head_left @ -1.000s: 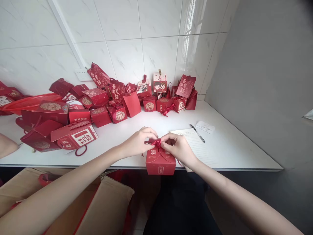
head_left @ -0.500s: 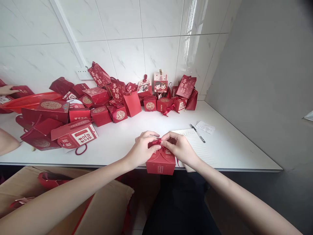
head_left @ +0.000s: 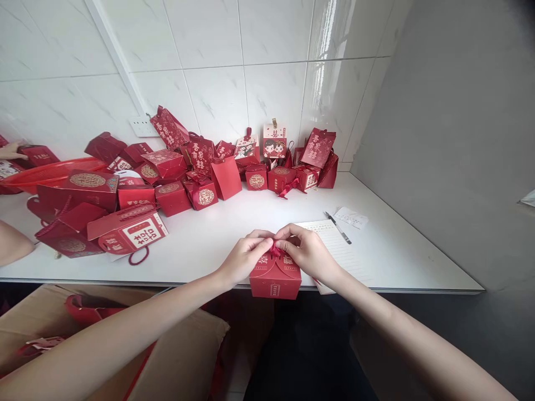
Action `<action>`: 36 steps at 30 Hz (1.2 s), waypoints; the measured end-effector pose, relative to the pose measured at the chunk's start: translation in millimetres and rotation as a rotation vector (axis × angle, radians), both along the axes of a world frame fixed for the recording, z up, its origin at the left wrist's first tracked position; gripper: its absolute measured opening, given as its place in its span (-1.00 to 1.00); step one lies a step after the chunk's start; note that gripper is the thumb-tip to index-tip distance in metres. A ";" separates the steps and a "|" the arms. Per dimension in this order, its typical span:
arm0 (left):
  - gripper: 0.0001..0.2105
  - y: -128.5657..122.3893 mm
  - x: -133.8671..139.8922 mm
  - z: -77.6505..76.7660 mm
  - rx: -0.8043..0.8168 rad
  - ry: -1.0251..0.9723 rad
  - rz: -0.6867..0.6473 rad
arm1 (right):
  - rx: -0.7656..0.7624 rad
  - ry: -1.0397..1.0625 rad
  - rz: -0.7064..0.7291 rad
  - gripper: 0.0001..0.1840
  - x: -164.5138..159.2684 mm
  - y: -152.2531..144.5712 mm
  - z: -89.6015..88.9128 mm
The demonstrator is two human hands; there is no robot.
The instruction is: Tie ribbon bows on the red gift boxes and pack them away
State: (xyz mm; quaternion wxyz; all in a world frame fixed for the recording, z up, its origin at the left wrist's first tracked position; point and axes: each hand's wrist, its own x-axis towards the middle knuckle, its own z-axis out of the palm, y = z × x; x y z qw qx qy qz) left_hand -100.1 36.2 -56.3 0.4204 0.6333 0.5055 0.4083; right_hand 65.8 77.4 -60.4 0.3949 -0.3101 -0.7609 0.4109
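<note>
A white table is seen against a tiled wall, its back half heaped with red gift boxes already folded and closed (some carry bows). At the front edge a small red box is set, its lid flaps folded shut. On top of it a red ribbon is pinched from both sides: the left hand and right hand are closed on its ends, fingertips nearly meeting. The bow looks only half tied; tightening seemingly remains. A lined pad and pen lie just beside.
</note>
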 end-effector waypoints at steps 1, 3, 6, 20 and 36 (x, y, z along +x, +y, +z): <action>-0.66 0.0 0.8 0.1 -0.016 -0.030 0.006 | 0.047 -0.012 -0.011 -0.94 -0.1 -0.5 -0.9; -0.68 -0.6 2.4 0.8 -0.049 -0.091 0.028 | 0.149 -0.040 -0.033 -0.93 0.6 -1.7 -2.6; -0.71 -1.8 3.5 1.5 -0.084 -0.160 0.048 | 0.303 -0.047 -0.047 -0.85 4.9 -4.4 -4.2; -0.62 -1.1 0.9 0.0 -0.186 -0.297 0.036 | 0.991 -0.366 -0.192 -0.79 12.0 -17.2 1.7; -0.65 -6.5 -22.7 18.8 0.171 0.351 0.093 | 1.064 -0.393 -0.191 -0.77 35.8 -9.4 3.7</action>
